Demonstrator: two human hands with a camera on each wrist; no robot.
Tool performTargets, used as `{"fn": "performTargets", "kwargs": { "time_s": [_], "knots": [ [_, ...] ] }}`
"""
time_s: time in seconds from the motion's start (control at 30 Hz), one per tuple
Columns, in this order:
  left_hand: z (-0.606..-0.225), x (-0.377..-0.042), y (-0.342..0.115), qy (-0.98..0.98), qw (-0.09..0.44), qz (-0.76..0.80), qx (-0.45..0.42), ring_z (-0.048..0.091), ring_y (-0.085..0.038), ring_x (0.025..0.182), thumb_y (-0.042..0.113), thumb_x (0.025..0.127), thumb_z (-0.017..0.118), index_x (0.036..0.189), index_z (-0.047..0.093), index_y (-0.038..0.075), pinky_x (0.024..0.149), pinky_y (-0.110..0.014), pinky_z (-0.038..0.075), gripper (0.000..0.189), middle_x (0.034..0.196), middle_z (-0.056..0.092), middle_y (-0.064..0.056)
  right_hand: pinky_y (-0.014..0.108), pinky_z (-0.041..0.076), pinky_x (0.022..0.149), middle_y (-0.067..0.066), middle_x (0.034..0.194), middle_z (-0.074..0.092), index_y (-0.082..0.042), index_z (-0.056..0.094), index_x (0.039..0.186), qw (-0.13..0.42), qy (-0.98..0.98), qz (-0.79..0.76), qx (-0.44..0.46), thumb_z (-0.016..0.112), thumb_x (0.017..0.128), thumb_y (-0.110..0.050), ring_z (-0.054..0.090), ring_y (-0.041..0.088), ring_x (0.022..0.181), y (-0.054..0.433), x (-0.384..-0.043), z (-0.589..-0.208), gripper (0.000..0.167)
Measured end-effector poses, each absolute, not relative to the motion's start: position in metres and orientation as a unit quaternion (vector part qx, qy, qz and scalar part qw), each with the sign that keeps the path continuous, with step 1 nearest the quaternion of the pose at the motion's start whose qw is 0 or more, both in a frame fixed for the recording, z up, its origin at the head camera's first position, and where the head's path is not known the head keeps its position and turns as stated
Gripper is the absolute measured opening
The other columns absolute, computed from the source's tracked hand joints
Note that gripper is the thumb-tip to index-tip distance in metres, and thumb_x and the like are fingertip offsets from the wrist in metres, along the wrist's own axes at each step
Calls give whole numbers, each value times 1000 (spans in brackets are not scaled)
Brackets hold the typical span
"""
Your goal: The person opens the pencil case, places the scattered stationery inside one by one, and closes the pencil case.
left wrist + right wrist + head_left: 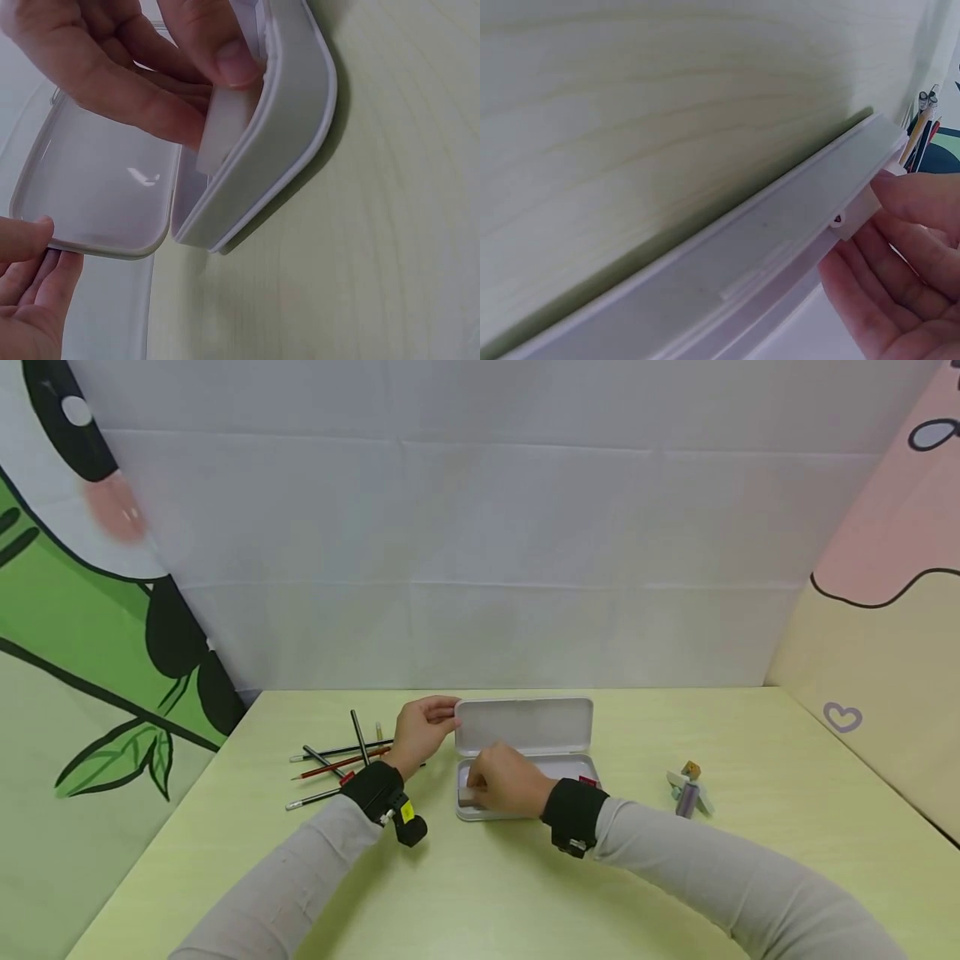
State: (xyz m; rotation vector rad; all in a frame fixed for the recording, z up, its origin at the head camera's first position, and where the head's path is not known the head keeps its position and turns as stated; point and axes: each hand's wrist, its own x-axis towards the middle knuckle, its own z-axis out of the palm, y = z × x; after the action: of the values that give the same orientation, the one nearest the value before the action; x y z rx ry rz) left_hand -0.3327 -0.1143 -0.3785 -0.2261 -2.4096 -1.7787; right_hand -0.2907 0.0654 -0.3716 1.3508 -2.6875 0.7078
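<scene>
A white pencil case stands open on the table, its lid (pixel 525 725) tipped back and its tray (pixel 296 127) in front. My left hand (pixel 422 737) pinches the lid's left edge between thumb and fingers, as the left wrist view also shows. Inside the tray's left end, my right hand (pixel 508 779) grips a white eraser (pixel 227 124) between thumb and fingers. In the right wrist view the eraser (pixel 859 214) sits by the tray wall, partly covered by the thumb. A small red item (pixel 588 782) shows at the tray's right end, mostly hidden by my right wrist.
Several pencils (pixel 330 766) lie crossed in a loose pile left of the case, partly behind my left hand. Off to the right is a small cluster of objects (pixel 687 795), one of them a purple cylinder. A white wall backs the pale wooden table (pixel 465 893).
</scene>
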Motion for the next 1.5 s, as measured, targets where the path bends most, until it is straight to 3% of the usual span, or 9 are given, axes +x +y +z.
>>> {"fn": "performTargets", "kwargs": {
  "time_s": [0.2, 0.3, 0.43, 0.67, 0.93, 1.5],
  "knots": [
    [-378, -334, -114, -800, 64, -592, -72, 71, -42, 117, -9, 98, 69, 126, 70, -11, 96, -38, 63, 28, 120, 73, -29, 14, 41, 55, -1, 65, 67, 1, 80, 80, 14, -873, 224, 433, 82, 87, 2, 44, 0, 58, 69, -291, -369, 7],
    [-378, -336, -114, -802, 66, -589, -72, 71, -42, 116, -9, 98, 69, 126, 70, -11, 95, -37, 63, 28, 120, 73, -29, 18, 50, 62, 5, 74, 74, 2, 80, 85, 11, -877, 217, 430, 83, 86, 1, 56, 7, 63, 73, -291, -364, 3],
    [-378, -337, -114, -802, 62, -590, -67, 71, -42, 116, -8, 98, 69, 127, 70, -11, 95, -38, 63, 29, 120, 73, -29, 25, 59, 73, 12, 87, 78, 5, 81, 93, 5, -885, 209, 415, 83, 84, 3, 68, 17, 77, 83, -292, -358, 10],
    [-381, -336, -114, -801, 59, -592, -72, 71, -42, 116, -9, 98, 69, 127, 69, -12, 94, -35, 63, 29, 121, 73, -30, 25, 60, 74, 13, 89, 77, 5, 80, 95, 5, -907, 191, 375, 86, 84, 2, 69, 18, 79, 115, -294, -349, 13],
    [-378, -337, -113, -800, 62, -591, -78, 70, -43, 116, -10, 98, 68, 127, 69, -12, 94, -34, 63, 29, 121, 72, -31, 35, 63, 76, 16, 91, 78, 7, 79, 94, 35, -917, 194, 348, 85, 82, 6, 71, 25, 81, 168, -295, -329, 14],
    [-371, -335, -123, -808, 57, -582, -70, 69, -43, 120, -8, 99, 68, 130, 68, -12, 97, -34, 62, 32, 124, 71, -31, 44, 64, 76, 13, 88, 78, 5, 78, 95, 64, -942, 196, 264, 86, 84, 2, 73, 30, 82, 250, -285, -301, 14]
  ]
}}
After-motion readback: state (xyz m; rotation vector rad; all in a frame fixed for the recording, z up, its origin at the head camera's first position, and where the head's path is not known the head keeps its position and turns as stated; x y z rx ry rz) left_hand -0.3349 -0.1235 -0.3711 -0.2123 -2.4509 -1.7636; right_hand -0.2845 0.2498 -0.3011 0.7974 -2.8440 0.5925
